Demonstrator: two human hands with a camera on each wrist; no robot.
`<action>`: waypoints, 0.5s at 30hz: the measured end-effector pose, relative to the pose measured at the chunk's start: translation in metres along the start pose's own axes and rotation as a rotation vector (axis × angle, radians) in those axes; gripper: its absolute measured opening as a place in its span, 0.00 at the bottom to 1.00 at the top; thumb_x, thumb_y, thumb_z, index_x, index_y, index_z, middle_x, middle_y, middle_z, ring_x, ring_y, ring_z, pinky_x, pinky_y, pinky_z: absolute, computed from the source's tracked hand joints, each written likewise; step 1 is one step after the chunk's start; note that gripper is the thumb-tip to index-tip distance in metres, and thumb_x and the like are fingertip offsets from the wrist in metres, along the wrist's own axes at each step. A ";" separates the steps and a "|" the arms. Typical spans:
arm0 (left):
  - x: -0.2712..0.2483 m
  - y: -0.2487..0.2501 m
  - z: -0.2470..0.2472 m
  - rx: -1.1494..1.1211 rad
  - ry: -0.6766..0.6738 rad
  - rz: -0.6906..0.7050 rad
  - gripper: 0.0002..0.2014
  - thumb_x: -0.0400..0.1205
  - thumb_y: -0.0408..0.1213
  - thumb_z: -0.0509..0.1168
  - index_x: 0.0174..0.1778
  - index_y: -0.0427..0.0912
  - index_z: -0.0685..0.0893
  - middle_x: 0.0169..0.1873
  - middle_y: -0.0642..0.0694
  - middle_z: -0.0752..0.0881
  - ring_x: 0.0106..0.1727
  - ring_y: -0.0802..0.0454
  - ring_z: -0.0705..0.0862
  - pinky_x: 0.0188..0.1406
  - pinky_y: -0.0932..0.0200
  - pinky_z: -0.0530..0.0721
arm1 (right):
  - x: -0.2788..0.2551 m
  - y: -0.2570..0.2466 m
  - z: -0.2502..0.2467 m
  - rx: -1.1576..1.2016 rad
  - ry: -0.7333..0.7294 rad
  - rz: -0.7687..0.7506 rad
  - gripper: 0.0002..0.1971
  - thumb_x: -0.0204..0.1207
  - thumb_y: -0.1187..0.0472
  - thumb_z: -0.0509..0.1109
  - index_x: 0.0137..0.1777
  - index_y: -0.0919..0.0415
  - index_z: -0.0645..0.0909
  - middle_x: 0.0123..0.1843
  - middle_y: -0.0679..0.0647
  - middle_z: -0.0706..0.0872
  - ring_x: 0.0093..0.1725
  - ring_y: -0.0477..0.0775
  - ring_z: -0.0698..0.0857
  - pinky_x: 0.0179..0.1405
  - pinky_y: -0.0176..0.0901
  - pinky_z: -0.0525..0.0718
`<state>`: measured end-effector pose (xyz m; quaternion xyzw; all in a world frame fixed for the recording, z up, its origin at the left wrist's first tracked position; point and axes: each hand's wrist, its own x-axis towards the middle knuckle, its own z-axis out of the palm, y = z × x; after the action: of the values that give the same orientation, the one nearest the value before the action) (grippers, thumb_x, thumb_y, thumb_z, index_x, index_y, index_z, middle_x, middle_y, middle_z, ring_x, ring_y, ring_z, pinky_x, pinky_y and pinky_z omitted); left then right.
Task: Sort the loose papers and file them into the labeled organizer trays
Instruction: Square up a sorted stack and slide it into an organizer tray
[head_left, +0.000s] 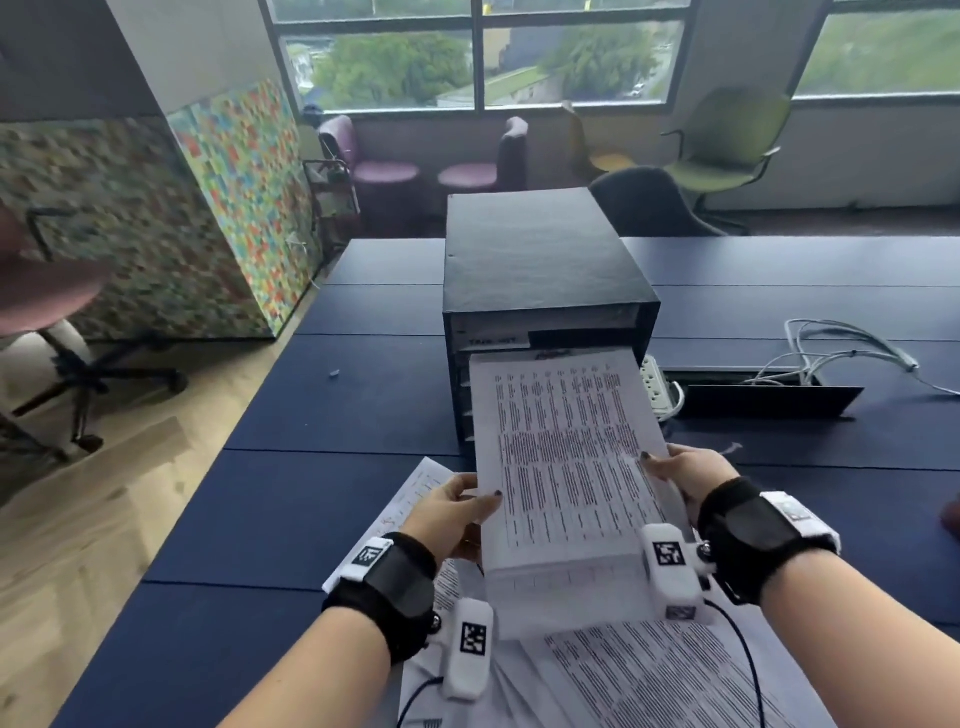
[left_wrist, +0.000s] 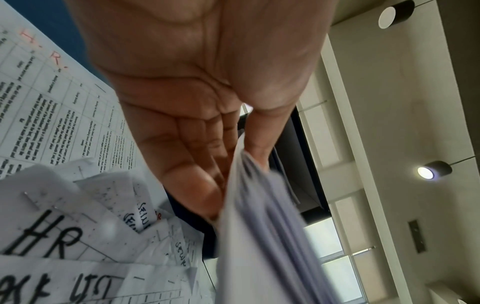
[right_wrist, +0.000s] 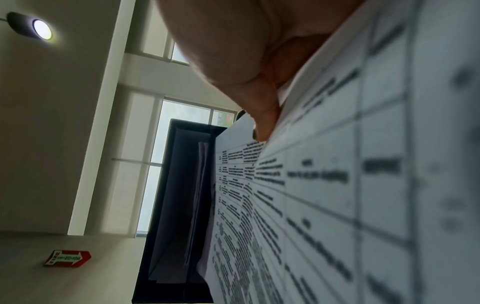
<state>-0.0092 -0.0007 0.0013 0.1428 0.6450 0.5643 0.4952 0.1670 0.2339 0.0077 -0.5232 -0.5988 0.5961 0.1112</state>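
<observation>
While hands grip sheaf, loose papers read "HR".

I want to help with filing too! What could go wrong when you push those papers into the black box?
The stack of papers is several sheets thick, held only at its side edges by the left hand and right hand. Its front edge could catch on the organizer and crumple, or loose sheets might fan out and slip. It could also enter the wrong tray; the labels are hard to read here.

The black organizer blocks the way ahead; bare table lies open to its left.
</observation>
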 end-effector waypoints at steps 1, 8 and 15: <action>-0.001 0.000 -0.001 0.003 -0.024 -0.008 0.11 0.81 0.35 0.67 0.59 0.43 0.83 0.45 0.42 0.90 0.35 0.45 0.86 0.32 0.53 0.87 | 0.006 -0.003 0.002 -0.005 0.010 0.003 0.08 0.72 0.67 0.72 0.50 0.59 0.83 0.51 0.59 0.85 0.53 0.60 0.84 0.64 0.61 0.80; 0.007 0.010 -0.002 -0.083 0.000 -0.081 0.12 0.86 0.31 0.57 0.63 0.46 0.78 0.53 0.43 0.85 0.36 0.45 0.85 0.16 0.58 0.84 | 0.025 -0.033 0.022 0.043 0.045 -0.076 0.20 0.74 0.58 0.71 0.65 0.64 0.79 0.53 0.56 0.84 0.54 0.57 0.83 0.66 0.59 0.79; 0.043 0.029 -0.006 0.005 0.144 -0.026 0.11 0.87 0.33 0.55 0.63 0.46 0.76 0.57 0.40 0.81 0.32 0.49 0.83 0.11 0.63 0.79 | -0.007 -0.029 0.015 0.030 -0.233 0.139 0.11 0.78 0.57 0.67 0.57 0.59 0.77 0.30 0.54 0.85 0.16 0.50 0.81 0.13 0.32 0.74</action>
<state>-0.0444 0.0371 0.0053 0.0947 0.6820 0.5652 0.4543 0.1446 0.2273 0.0312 -0.4888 -0.5610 0.6681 0.0074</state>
